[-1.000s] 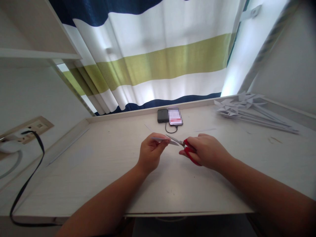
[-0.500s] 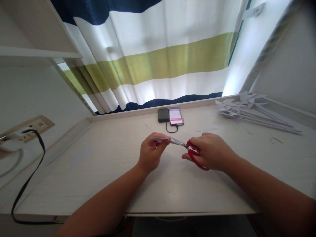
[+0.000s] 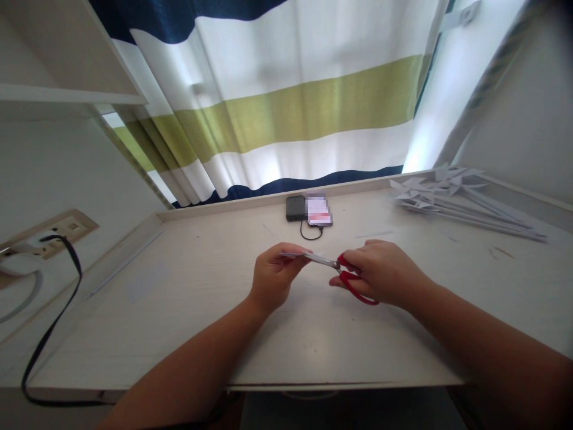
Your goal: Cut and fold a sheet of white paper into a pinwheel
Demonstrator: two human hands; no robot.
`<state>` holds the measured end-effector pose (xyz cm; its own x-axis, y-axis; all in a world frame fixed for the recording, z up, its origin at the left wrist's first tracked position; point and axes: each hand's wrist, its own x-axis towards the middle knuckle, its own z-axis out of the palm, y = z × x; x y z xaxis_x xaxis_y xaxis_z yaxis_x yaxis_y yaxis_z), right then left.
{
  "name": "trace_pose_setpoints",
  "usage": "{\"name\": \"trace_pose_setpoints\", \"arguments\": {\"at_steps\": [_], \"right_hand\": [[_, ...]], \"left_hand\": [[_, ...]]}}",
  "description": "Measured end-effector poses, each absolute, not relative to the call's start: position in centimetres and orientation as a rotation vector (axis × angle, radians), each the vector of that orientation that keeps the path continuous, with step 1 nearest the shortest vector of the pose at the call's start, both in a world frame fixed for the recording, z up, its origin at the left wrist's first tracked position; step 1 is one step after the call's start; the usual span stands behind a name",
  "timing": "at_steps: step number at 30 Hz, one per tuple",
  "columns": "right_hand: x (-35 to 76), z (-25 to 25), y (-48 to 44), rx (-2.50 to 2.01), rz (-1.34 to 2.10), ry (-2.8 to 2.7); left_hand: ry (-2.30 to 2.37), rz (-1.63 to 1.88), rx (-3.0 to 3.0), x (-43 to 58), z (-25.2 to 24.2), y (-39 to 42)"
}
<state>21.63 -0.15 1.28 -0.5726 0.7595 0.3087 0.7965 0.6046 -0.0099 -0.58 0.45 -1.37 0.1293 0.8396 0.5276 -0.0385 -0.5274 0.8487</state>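
My right hand (image 3: pixel 380 272) grips a pair of scissors (image 3: pixel 358 291) by its red handles, with the blades pointing left. Between the thumb and fingers of my left hand (image 3: pixel 275 278) is a small piece of white paper (image 3: pixel 292 255), seen nearly edge-on. The scissor blades reach up to the paper at my left fingertips; whether they are closed on it I cannot make out. Both hands are held above the white desk (image 3: pixel 201 334), in front of a phone (image 3: pixel 319 210).
Beside the phone lies a black power bank (image 3: pixel 295 209), joined by a short cable. Several folded paper pinwheels on sticks (image 3: pixel 447 194) are piled at the back right. Paper scraps (image 3: pixel 375 233) lie about the desk. At left, a black cord (image 3: pixel 54 322) hangs from a wall socket (image 3: pixel 71 226).
The scissors and paper have shifted very slightly between my hands. Both hands keep their grip, and nothing else has visibly moved.
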Motion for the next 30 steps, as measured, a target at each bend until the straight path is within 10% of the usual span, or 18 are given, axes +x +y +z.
{"name": "trace_pose_setpoints", "arguments": {"at_steps": [30], "right_hand": [[21.41, 1.04, -0.08, -1.266, -0.206, -2.538]], "left_hand": [[0.725, 1.482, 1.565, -0.25, -1.32, 0.26]]}}
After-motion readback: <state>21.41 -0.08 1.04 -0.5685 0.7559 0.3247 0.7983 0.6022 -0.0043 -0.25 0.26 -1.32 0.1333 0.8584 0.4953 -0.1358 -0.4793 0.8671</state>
